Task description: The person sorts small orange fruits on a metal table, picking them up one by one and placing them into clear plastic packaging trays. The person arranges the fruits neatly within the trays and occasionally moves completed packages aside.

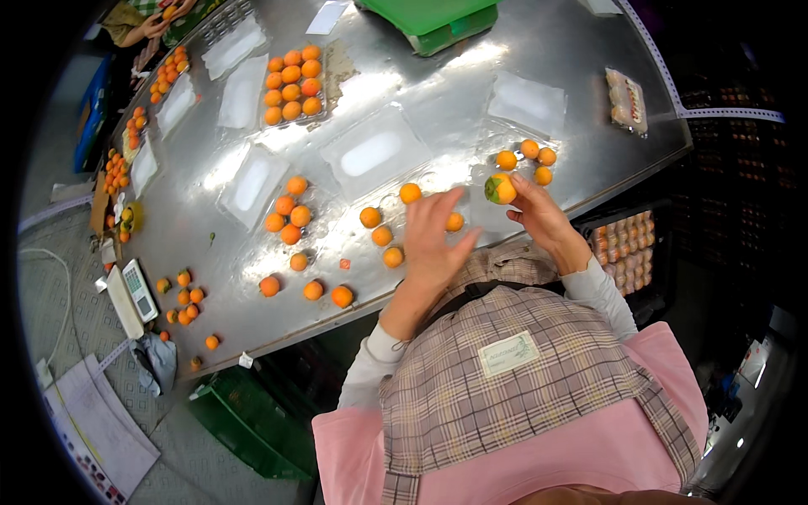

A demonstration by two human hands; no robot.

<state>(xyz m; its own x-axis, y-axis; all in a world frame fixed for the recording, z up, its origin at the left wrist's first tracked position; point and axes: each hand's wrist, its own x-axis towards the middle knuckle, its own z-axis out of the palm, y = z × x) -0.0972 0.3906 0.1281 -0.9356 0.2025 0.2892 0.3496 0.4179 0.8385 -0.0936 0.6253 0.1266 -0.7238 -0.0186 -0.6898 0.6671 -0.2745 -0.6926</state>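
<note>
My right hand (543, 220) holds an orange persimmon (504, 193) with its green calyx showing, at the right of my work area. My left hand (433, 240), slightly motion-blurred, has its fingers spread and nothing held, over a clear plastic tray with several orange fruits (370, 218) around it. Beyond the held persimmon, another clear tray holds several fruits (529, 150). To the left lie another partly filled tray (287, 204) and loose fruits (269, 285) on the steel table (467, 105).
Empty trays (522, 105), a full tray (291, 93), a wrapped pack (626, 101) and a green plastic bin (429, 17) are on the table. A scale (140, 289) sits at the left. Crates (252, 425) stand below. Another person's hands (154, 27) show at top left.
</note>
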